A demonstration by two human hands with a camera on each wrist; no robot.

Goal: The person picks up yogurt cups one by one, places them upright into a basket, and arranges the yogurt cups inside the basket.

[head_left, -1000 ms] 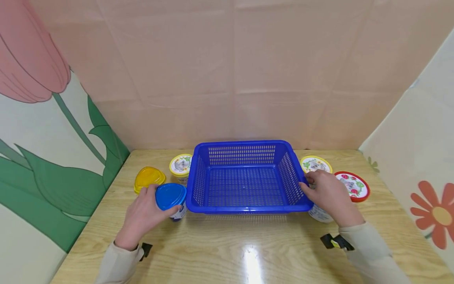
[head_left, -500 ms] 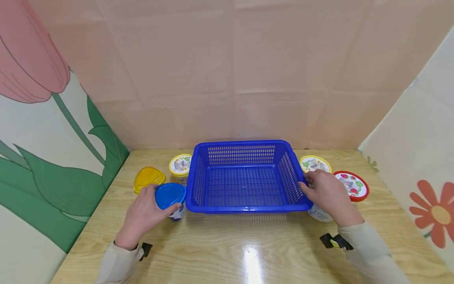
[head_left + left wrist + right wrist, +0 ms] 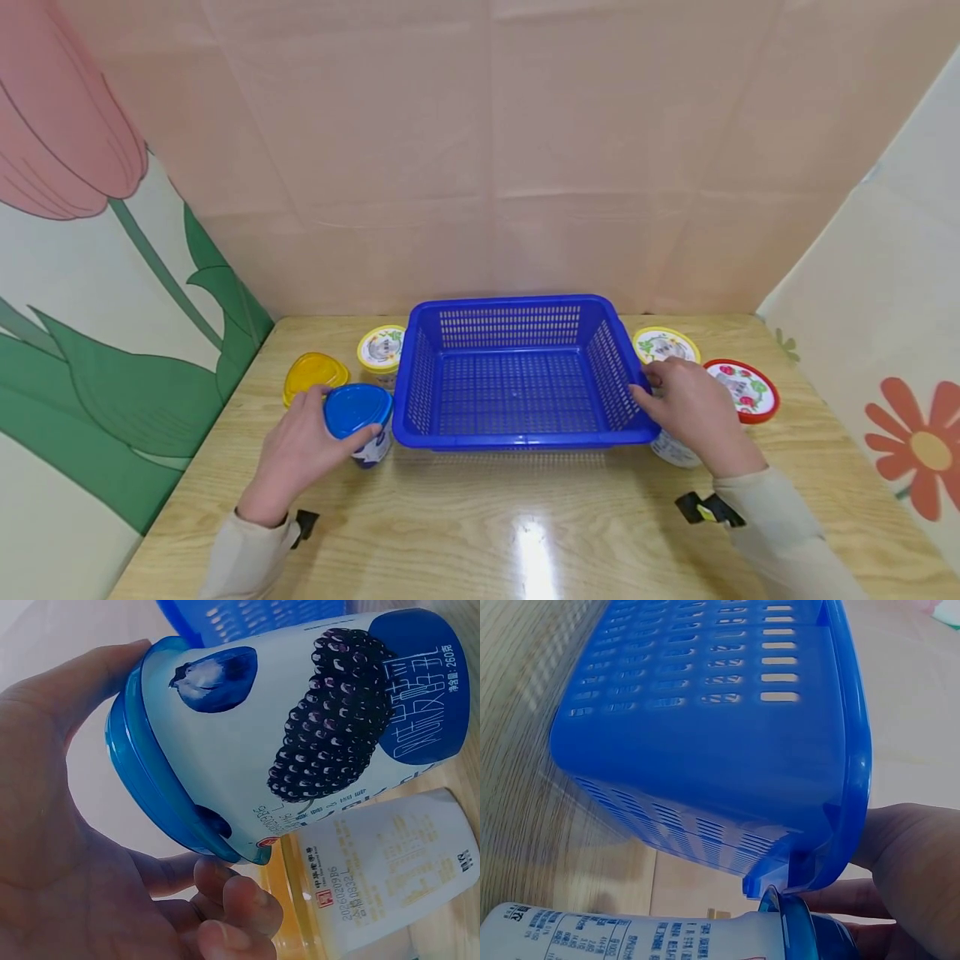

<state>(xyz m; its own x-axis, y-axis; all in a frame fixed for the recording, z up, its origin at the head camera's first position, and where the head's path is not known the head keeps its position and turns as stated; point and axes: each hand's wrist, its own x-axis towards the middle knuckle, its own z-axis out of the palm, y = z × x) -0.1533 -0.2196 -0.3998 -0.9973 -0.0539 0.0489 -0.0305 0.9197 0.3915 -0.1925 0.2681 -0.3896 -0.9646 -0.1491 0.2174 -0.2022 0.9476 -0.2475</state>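
Note:
My left hand point(image 3: 292, 450) grips a yogurt cup point(image 3: 247, 735) by its blue lid point(image 3: 358, 410), thumb on one side of the rim and fingers on the other. Blueberries and a blackberry are printed on its side. On the basket's right edge, my right hand point(image 3: 696, 412) pinches the rim of a blue plastic basket point(image 3: 517, 440). The thumb lies at the inner side of that rim. Under the right hand stands a white tub point(image 3: 630, 934) with a blue lid point(image 3: 810, 930), mostly hidden in the head view.
Left of the basket stand a yellow-lidded yogurt cup point(image 3: 316, 375) and a round tub with a yellow-rimmed lid point(image 3: 382, 347). To the right are another yellow-rimmed tub point(image 3: 667, 342) and a red-rimmed tub point(image 3: 742, 390). The wooden table point(image 3: 450, 517) ends at a wall behind.
My left hand and the blue-lidded yogurt cup have shifted very slightly left, so a bit more of the cup's side shows. My right hand stays on the basket rim.

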